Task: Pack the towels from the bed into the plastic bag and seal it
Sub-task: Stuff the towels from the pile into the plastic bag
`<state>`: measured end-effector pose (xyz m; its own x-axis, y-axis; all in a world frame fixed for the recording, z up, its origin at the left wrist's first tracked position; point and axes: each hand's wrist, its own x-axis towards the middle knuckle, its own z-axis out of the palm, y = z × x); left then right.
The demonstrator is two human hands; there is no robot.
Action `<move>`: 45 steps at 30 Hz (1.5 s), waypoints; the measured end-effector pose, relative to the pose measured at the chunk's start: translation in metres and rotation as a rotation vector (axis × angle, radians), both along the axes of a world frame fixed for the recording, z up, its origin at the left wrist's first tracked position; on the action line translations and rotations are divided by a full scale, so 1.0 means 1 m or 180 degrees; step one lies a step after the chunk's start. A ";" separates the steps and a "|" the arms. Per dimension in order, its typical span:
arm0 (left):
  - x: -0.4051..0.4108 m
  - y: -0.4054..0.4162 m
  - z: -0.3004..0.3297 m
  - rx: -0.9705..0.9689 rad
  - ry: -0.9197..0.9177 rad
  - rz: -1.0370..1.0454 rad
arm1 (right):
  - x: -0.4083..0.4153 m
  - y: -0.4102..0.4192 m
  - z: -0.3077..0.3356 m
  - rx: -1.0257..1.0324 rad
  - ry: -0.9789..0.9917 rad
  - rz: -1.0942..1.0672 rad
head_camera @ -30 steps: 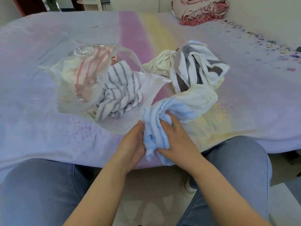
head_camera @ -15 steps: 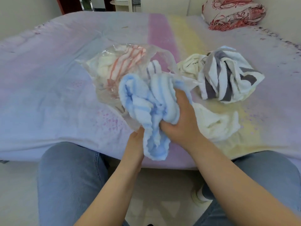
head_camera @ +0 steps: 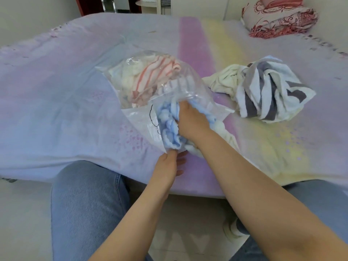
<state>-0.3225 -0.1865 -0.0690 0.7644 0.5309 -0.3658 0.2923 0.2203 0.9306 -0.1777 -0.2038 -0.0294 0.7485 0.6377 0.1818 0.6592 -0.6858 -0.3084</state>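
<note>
A clear plastic bag (head_camera: 143,117) lies on the bed (head_camera: 56,110), mouth toward me. Inside are a cream and pink-striped towel (head_camera: 150,76) and a grey-striped one, blurred by the plastic. My right hand (head_camera: 192,121) grips a blue and white towel (head_camera: 169,129) and reaches into the bag's mouth with it. The towel's pale tail (head_camera: 224,132) trails out on the bed. My left hand (head_camera: 169,166) pinches the bag's near lip at the bed's edge. A grey and white striped towel (head_camera: 267,93) and a cream towel (head_camera: 224,83) lie to the right.
A red-patterned pillow and folded blanket (head_camera: 278,17) sit at the bed's far right corner. My knees in jeans (head_camera: 84,204) are below the bed's near edge. A sock or shoe (head_camera: 235,228) rests on the floor.
My right hand pushed the blue towel forward from above the bed's edge into the bag's mouth. My left hand let go of the towel and took the bag's near lip.
</note>
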 end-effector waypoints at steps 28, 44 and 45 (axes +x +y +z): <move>-0.013 0.017 -0.008 0.0535 -0.0387 0.0217 | 0.003 0.045 0.003 -0.0436 0.0861 0.1275; 0.001 0.011 0.002 0.0515 -0.1002 0.0679 | -0.042 -0.154 -0.071 0.0092 -0.0023 -0.1328; 0.001 0.011 0.002 0.0531 -0.0988 0.0688 | -0.043 -0.154 -0.066 0.0555 0.0071 -0.1163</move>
<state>-0.3210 -0.1750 -0.0673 0.6893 0.7238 -0.0307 -0.0445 0.0845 0.9954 -0.2205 -0.3577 -0.0956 0.9252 0.2900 0.2447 0.3735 -0.8099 -0.4522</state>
